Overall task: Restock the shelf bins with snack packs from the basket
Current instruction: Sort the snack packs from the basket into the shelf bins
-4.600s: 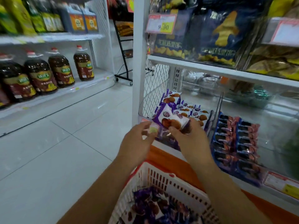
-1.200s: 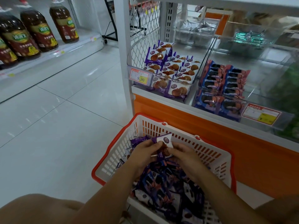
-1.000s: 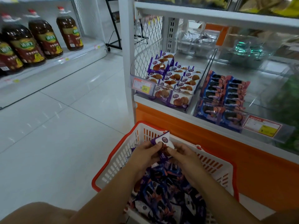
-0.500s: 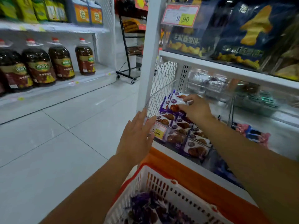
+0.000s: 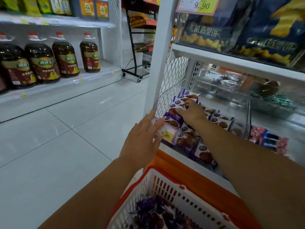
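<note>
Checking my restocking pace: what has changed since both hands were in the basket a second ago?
Both hands rose from the basket to the shelf bin. The right hand carried one pack up and rests on the purple packs at the back; the left hand let go and is open beside the price tag. The basket still holds packs.

Oil bottles (image 5: 65,59) left, chip bags (image 5: 267,30) above.

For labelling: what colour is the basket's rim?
The basket rim is orange-red; the head view shows it best.
</note>
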Tool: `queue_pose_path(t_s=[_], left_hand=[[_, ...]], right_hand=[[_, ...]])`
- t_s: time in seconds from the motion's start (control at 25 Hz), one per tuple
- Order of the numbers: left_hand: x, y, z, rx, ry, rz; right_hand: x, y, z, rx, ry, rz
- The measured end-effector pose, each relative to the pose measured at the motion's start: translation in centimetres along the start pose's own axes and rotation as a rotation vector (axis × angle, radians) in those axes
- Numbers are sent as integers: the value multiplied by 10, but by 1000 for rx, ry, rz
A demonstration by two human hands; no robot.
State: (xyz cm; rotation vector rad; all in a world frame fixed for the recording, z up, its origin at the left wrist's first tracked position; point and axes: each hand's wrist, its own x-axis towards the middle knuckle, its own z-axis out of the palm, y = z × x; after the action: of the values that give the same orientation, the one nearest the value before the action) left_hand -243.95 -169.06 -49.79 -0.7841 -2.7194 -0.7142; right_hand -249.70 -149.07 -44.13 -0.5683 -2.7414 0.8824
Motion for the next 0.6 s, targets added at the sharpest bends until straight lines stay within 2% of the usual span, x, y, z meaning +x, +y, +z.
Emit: queue_pose_path(t_s=[0.08,0.16,0.24,0.32,0.44,0.52,0.6], left_hand=[[-9,5,-3,-24,37,-19],[-24,11,-3,-39,148,-35],[-43,17,4,-35,204,-46],[-70,26,23,-15,59,-30],[-129,37,69,13,-342,30],[-168,37,94,40,-619,60],[-202,36,111,116,-852,83]], right_hand=[[-23,-5,-14,94,126,-52],[-74,-6,-27,284,300,-225],[-141,6,-26,438,375,-392],[-194,38,0,444,358,-404],[-243,114,62,284,202,-64],[-266,180,96,102,-70,200],[-295,243,124,-4,-426,303]])
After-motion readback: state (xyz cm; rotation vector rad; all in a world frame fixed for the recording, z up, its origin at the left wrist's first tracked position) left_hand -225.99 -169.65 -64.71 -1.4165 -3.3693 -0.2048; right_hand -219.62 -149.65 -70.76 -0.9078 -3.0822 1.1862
